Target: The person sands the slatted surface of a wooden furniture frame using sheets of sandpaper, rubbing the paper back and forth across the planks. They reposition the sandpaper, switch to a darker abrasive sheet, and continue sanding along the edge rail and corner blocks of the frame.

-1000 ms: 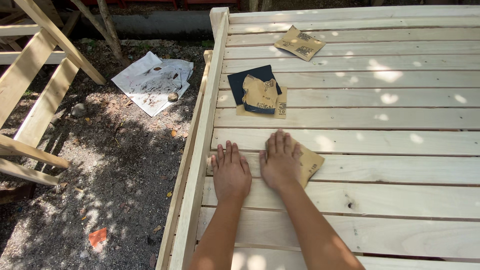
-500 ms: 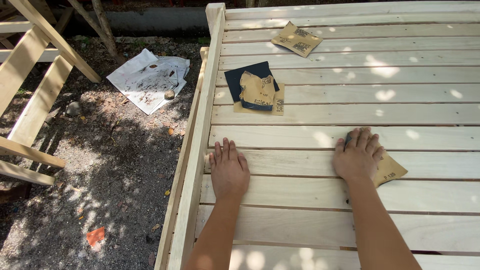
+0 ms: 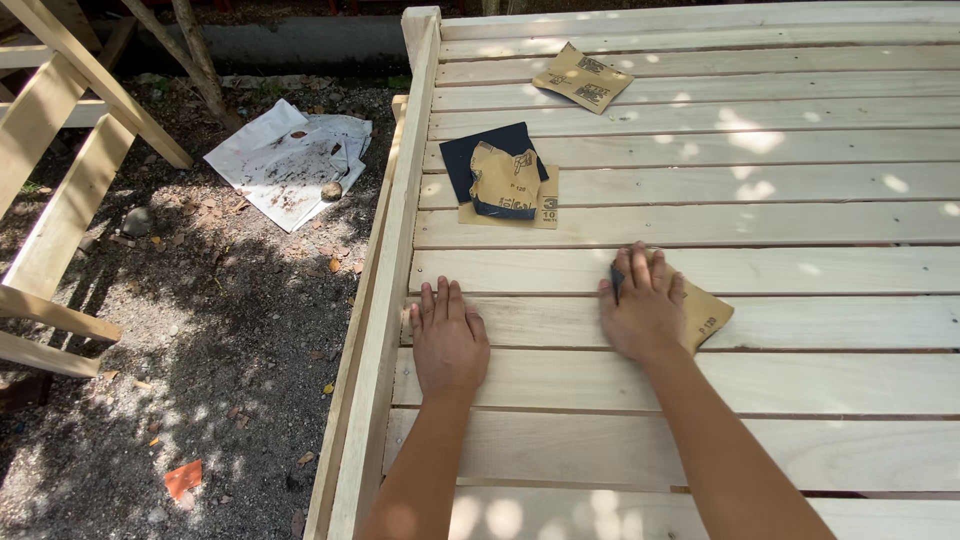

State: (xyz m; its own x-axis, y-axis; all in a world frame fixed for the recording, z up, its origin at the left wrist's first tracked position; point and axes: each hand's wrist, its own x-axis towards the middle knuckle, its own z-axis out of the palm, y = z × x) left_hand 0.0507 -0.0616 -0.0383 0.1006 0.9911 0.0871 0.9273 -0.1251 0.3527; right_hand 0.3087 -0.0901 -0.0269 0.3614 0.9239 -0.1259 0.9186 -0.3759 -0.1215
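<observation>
From the head view, my right hand (image 3: pixel 645 310) presses flat, fingers together, on a sandpaper sheet (image 3: pixel 705 315) lying on the pale slats (image 3: pixel 800 270), the sheet's tan corner poking out at about 3 o'clock of my palm, so I pin it rather than clasp it. My left hand (image 3: pixel 447 335) lies open and flat on a slat near the frame rail (image 3: pixel 385 300), holding nothing, well apart from the right at its 9 o'clock. At 12 o'clock from my left hand lies a stack of sheets (image 3: pixel 503 180), with a folded sheet (image 3: pixel 582 77) farther up, and at 10 o'clock white paper (image 3: pixel 285 160) lies on the ground (image 3: pixel 200 350).
</observation>
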